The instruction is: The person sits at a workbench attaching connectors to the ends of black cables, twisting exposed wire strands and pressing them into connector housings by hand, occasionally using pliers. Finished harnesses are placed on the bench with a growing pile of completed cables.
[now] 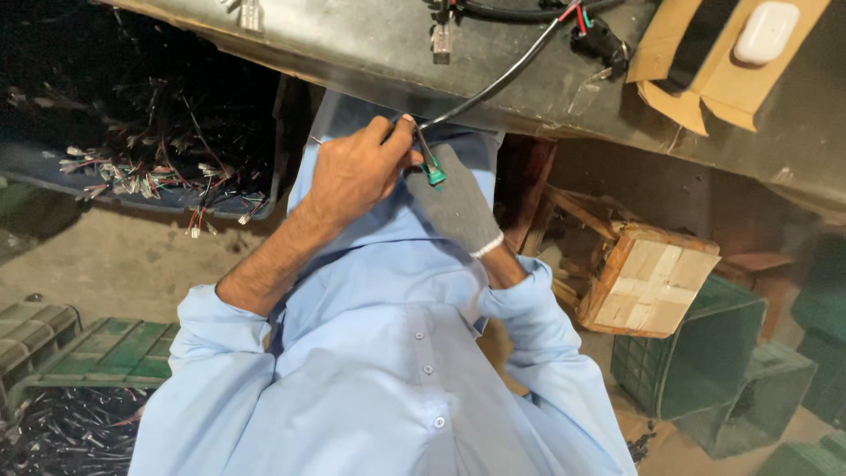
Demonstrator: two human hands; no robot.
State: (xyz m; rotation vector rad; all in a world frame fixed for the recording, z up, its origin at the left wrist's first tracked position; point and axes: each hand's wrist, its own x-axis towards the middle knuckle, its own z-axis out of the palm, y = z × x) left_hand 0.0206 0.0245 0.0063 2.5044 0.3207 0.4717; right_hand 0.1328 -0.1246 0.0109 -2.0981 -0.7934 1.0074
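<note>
Fingertips of gloved right hand (pixel 454 207) hidden behind bare left hand (pixel 352 172); black cable (pixel 502 79) cut off at top edge; cardboard (pixel 705 66) partly cropped.

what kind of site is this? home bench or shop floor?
Looks like a small wire-harness workshop, not a home bench. A tray of cut wire bundles sits to one side, green plastic crates stand on the floor, and the left hand and gloved right hand hold a black cable with a green connector.
</note>
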